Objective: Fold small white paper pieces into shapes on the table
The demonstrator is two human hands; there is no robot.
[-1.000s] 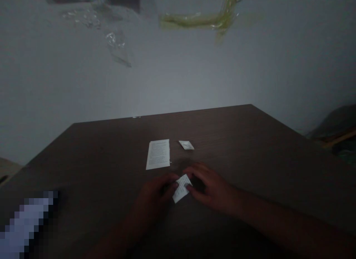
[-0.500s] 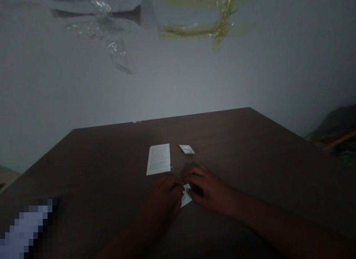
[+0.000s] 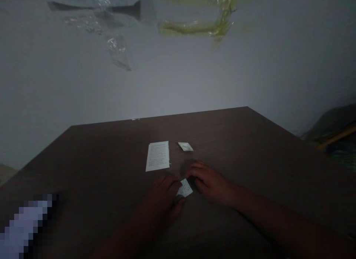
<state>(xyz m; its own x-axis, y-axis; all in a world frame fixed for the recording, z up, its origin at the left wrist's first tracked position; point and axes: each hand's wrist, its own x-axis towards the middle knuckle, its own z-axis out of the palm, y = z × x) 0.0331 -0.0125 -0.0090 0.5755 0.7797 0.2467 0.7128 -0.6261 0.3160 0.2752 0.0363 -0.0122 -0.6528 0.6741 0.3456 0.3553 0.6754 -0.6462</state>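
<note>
A small piece of printed paper (image 3: pixel 186 188), apparently folded, lies between my two hands near the front of the table. My left hand (image 3: pixel 165 194) covers its left side, index finger along the upper edge and thumb by the lower edge, gripping it against the tabletop. My right hand (image 3: pixel 207 180) rests just right of the paper with bent fingers and the thumb apart from them. Its fingertips come close to the paper's top corner; whether they touch is hard to tell. Beyond my hands lie a larger printed sheet (image 3: pixel 158 156) and a small folded paper (image 3: pixel 185 146).
The brown table (image 3: pixel 111 147) meets a pale wall (image 3: pixel 189 73) with tape and clear plastic stuck on it. A pixelated, light-coloured object (image 3: pixel 25 225) lies at the left front. A dark shape (image 3: pixel 333 120) stands beyond the table's right side. The light is dim.
Both hands were on the small paper a second ago. My left hand shifted right over it, and my right thumb has come off it. The paper now lies at a different angle. The other papers stayed put.
</note>
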